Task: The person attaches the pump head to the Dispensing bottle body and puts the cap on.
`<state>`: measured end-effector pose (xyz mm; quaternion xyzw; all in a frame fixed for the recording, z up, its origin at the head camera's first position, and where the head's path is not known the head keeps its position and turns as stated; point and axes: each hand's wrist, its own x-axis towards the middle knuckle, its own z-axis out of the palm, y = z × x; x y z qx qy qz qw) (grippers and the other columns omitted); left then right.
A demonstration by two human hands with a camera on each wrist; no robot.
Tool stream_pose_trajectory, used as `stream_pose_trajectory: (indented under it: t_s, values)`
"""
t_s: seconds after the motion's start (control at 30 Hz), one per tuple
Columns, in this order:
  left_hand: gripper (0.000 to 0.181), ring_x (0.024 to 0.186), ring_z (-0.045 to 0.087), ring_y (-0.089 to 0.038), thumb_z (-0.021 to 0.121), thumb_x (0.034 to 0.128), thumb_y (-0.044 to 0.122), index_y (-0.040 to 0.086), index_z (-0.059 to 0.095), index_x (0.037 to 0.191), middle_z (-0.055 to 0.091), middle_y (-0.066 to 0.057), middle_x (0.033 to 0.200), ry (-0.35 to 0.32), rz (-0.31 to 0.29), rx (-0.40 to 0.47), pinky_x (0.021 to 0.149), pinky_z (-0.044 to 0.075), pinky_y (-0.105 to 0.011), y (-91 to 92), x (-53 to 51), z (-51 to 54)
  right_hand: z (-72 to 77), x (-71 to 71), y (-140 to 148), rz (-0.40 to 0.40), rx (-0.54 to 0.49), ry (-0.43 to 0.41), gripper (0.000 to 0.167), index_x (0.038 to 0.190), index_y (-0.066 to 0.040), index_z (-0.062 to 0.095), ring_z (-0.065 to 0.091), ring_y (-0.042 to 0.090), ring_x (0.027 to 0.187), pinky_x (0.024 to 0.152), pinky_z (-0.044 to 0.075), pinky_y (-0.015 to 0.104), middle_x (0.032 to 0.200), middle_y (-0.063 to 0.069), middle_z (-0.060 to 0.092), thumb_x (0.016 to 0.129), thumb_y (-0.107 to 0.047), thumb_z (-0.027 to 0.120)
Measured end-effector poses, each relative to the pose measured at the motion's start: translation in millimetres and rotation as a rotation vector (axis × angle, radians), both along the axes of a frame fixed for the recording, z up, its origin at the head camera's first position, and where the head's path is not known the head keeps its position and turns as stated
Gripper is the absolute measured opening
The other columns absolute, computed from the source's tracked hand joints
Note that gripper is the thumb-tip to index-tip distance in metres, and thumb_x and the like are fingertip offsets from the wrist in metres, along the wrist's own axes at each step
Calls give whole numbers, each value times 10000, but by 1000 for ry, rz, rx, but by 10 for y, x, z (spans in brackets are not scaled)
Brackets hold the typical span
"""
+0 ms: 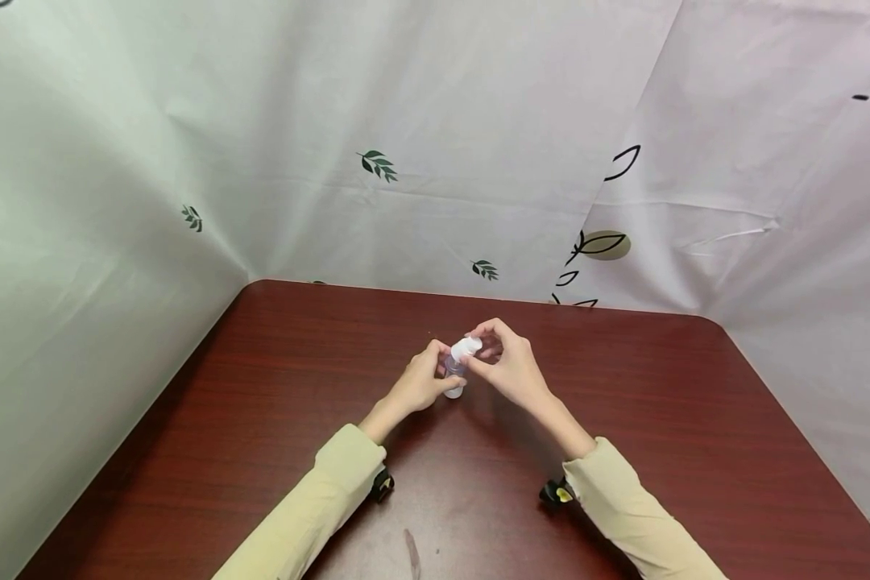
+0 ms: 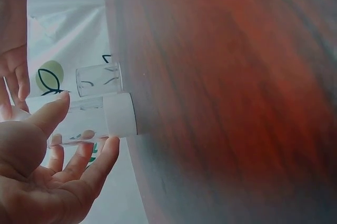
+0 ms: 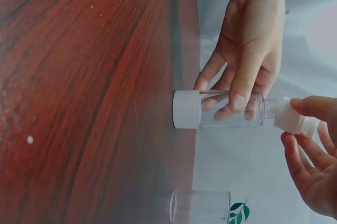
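- Curtain [image 1: 80, 201], pale with leaf prints, ran up the left side and across the back of the table [image 1: 210, 419], which was reddish-brown wood grain.
- Left sleeve [image 1: 333, 483], pale yellow, came in from the bottom; small black device [image 1: 382, 485] sat at its cuff.
- Dull smear [image 1: 412, 552] marked the wood near the bottom of the head view.
- Left hand [image 1: 419, 384] held the bottle, thumb on one side, fingers round the other; grip was narrow, bottle-width.
- Bottle [image 1: 455, 368], clear with a white base [image 3: 187, 110], stood upright on the table, roughly mid-width, between the hands.
- White top [image 1: 466, 349] was at the upper end of the threaded neck [image 3: 270, 109], tilted off the bottle's axis. Threads partly exposed; couldn't tell if any were engaged.
- Right hand [image 1: 513, 366] pinched the white top between thumb and fingers.
- Clear cap [image 3: 202, 208] stood on the table near the bottle, to its right, not touching.
- Right sleeve [image 1: 638, 507], same yellow, with another black device [image 1: 554, 493] at the cuff.
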<state>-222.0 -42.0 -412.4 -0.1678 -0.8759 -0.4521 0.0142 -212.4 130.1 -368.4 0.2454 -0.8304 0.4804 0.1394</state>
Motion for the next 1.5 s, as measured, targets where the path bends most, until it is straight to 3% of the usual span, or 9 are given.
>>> stream_pose_trajectory:
  t_s: [0.17,0.5,0.9,1.13,1.5]
  values:
    - [406,834,590,-201,777,800,124,25,504,1084,621,-108,900,-3,-3,-3,724,469,-273,5,-1,10,203,150,-64,-10,-6,-20,305,1034,74,579,671,357,790,737,559,478,984,235,686,773,63,735]
    - [406,846,605,-221,775,802,120,23,501,1085,635,-123,926,7,-5,-9,736,482,-289,6,1,9,170,128,-85,15,-27,48,294,1035,75,616,663,363,800,719,558,481,945,224,677,767,73,737]
    - [402,844,589,-224,769,807,117,25,497,1087,622,-139,927,2,-10,-12,725,471,-290,-1,-1,-1,138,136,-111,34,-1,43,308,1088,92,623,650,363,874,747,558,463,985,230,662,790,94,701]
    - [408,847,588,-227,762,817,129,23,490,1102,624,-141,943,1,-22,-17,723,471,-282,-13,-9,-8,-141,-84,-61,37,-11,38,345,1127,48,630,662,344,885,754,563,442,1012,209,675,793,63,717]
    - [408,857,595,-226,769,811,142,28,496,1091,631,-144,933,-11,-6,-21,740,484,-312,-10,-4,0,-206,-118,-31,64,1,76,327,1115,-37,646,665,209,864,742,569,300,982,106,689,802,10,728]
